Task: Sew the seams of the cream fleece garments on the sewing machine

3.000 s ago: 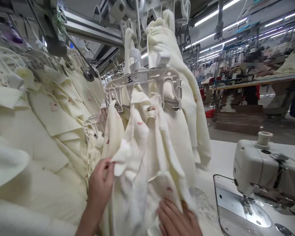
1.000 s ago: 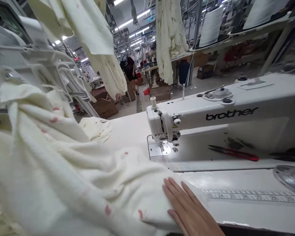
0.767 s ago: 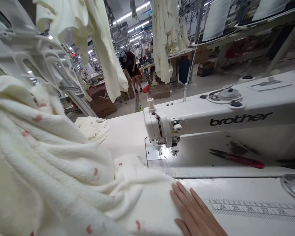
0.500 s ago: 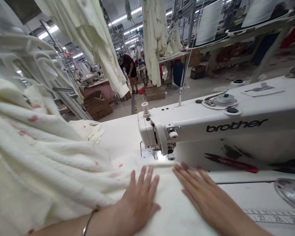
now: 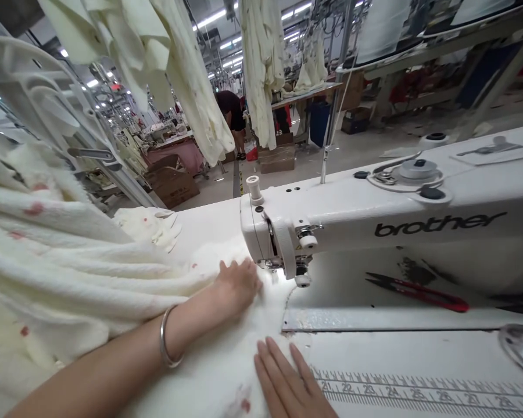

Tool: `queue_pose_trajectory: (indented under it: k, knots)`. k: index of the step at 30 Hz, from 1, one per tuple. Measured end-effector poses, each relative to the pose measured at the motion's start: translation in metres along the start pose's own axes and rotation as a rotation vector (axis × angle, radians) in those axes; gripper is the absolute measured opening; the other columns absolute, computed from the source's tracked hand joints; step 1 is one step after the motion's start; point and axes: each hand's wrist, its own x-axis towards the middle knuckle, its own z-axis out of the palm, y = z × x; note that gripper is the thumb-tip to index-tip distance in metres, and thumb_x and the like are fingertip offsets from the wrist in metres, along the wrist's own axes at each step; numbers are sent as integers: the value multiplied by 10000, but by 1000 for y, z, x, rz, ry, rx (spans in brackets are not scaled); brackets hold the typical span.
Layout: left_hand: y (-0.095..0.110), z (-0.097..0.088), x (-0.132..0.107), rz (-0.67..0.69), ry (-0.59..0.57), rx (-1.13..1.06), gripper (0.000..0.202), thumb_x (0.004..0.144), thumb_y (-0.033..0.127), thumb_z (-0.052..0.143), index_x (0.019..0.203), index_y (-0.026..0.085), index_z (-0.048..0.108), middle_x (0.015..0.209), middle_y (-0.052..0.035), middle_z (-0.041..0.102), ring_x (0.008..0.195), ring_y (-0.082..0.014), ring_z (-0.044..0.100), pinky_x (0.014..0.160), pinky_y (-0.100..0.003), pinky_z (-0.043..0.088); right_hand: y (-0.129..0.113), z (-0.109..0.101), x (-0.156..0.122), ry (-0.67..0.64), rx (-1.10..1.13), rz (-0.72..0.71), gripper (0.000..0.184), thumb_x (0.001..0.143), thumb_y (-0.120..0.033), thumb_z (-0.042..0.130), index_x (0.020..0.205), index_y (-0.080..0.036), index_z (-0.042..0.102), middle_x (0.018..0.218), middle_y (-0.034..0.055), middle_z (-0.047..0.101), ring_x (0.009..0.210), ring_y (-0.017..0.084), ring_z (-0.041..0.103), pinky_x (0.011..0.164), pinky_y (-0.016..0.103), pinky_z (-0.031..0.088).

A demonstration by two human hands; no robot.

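Note:
Cream plush fabric with small pink spots [image 5: 126, 261] lies heaped at the left and spreads flat under the sewing machine's needle area. Just left of the lit presser-foot area of the white sewing machine [image 5: 270, 226], my left hand [image 5: 239, 284] is closed on the fabric with curled fingers, its fingertips partly hidden. A silver bangle [image 5: 164, 342] circles my left wrist. Nearer to me, my right hand [image 5: 290, 380] rests flat on the fabric's right edge, fingers stretched out and holding nothing.
Red-handled thread snips [image 5: 418, 290] lie on the machine bed under the arm. A printed ruler [image 5: 409, 392] runs along the table's front. Cream garment pieces [image 5: 200, 104] hang ahead, and a cardboard box [image 5: 169, 186] stands on the floor. Farther back, a person [image 5: 233, 116] bends over.
My left hand has moved forward beside the needle area and curled its fingers. My right hand has drawn back toward me, and the fabric has shifted left, baring the machine bed's edge.

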Motion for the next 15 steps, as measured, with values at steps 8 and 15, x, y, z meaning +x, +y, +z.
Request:
queue_pose_trajectory:
  k: [8,15]
  knots:
    - [14,-8,-25,68,-165,-6,458,944,320,375,1353,116,401,1426,-187,387,1362,-314,299,1086,-568,273,50,-31,-12,-72,-44,-40,306,856,-218,472,1090,-100,633,1220,107,601,1162,238,540,1138,410,220]
    - [12,20,-24,-98,-138,-101,617,939,449,309,1465,137,220,1541,-150,127,1422,-341,33,1090,-654,119,59,-38,-3,-121,-34,-7,245,839,-160,441,998,-127,623,1209,110,606,1195,237,515,1094,392,299]
